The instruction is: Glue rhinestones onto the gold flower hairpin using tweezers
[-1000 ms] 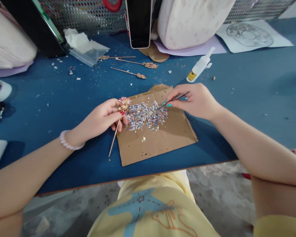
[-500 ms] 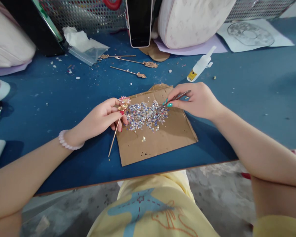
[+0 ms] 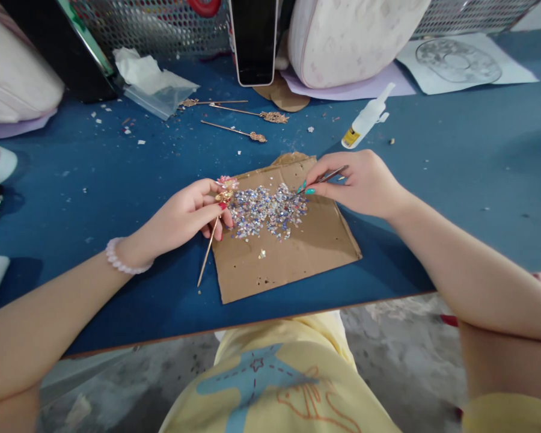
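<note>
Between the thumb and fingers of my left hand [image 3: 184,213] is a gold hair stick [image 3: 208,252]; its ornate head carries pink decoration and its thin shaft slants down past the cardboard's left edge. My right hand [image 3: 358,183] is closed on a pair of slim metal tweezers [image 3: 327,176], whose tips reach into the pile of small glittering rhinestones [image 3: 256,210]. Whether the tips grip a stone is too small to tell. The stones, blue, clear and silvery, lie spread over a brown cardboard piece [image 3: 293,261].
Several gold hair sticks [image 3: 234,130] lie beyond the cardboard. A glue bottle [image 3: 365,123] rests behind my right hand. Further back are a phone [image 3: 253,42], a plastic bag [image 3: 162,96], a pale bag [image 3: 351,36] and a printed sheet [image 3: 464,63]. A tape roll [image 3: 0,165] sits far left.
</note>
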A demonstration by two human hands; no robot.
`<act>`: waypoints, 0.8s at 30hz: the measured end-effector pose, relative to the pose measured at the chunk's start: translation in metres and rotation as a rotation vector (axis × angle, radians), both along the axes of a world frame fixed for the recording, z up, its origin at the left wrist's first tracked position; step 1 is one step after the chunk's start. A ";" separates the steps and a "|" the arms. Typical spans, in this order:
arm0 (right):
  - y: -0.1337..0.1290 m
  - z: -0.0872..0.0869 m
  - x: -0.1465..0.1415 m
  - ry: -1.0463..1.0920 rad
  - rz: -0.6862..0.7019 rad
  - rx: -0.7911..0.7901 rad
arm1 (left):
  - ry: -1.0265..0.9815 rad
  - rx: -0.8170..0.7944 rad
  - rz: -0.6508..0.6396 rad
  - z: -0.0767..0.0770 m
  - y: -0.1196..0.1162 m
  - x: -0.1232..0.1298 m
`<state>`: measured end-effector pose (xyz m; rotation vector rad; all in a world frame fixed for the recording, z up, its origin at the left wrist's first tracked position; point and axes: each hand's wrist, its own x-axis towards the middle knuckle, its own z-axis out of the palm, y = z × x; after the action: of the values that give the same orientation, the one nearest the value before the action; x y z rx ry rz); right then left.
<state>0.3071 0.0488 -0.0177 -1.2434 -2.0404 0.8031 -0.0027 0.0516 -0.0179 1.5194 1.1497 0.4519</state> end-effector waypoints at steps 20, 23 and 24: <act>-0.004 0.004 -0.001 -0.024 0.008 -0.005 | 0.011 -0.007 -0.015 0.000 0.000 -0.001; -0.004 0.005 -0.001 -0.036 0.001 -0.012 | 0.012 -0.010 -0.008 0.000 -0.001 -0.001; -0.004 0.005 -0.001 -0.038 -0.002 -0.014 | 0.011 -0.011 -0.007 -0.001 -0.001 -0.001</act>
<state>0.3064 0.0443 -0.0125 -1.2769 -2.0672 0.7995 -0.0037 0.0510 -0.0184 1.5179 1.1532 0.4318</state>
